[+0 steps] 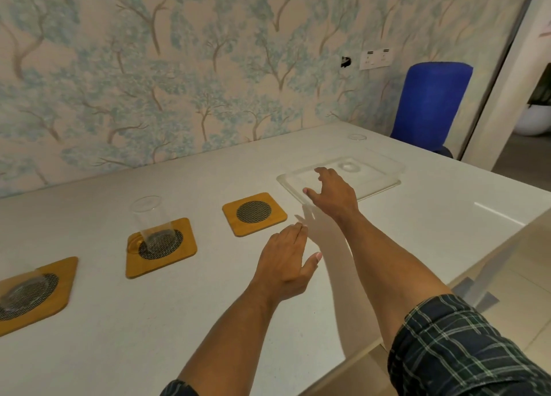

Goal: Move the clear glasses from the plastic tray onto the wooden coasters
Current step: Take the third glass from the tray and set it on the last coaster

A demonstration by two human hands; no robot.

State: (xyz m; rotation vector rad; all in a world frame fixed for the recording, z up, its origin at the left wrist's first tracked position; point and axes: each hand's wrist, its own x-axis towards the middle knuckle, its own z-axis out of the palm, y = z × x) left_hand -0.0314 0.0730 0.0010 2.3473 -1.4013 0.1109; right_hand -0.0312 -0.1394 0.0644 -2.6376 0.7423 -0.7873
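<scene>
Your right hand [331,194] is stretched out over the near-left part of the clear plastic tray [384,184], fingers spread, grip apart, nothing in it. Can't tell if the fingertips touch the tray floor. One glass [348,166] is left in the tray, just beyond your fingers toward the far side; only its round outline shows clearly.

Your left hand [287,260] hovers low over the white worktop [149,321], palm down, fingers loosely together & thumb out, grip empty. It's near the front-right corner of the right coaster [254,214], not touching it. That coaster has no glass on it.

Middle coaster [161,248] carries an upright glass [152,223], standing on the mesh disc, a bit toward the back-left. Left coaster [32,294] is cut by the frame edge; a second glass [24,290] sits on its mesh, only the base visible.

Blue chair [429,103] stands behind the worktop's far right corner, by the tree-pattern wallpaper [179,68].
</scene>
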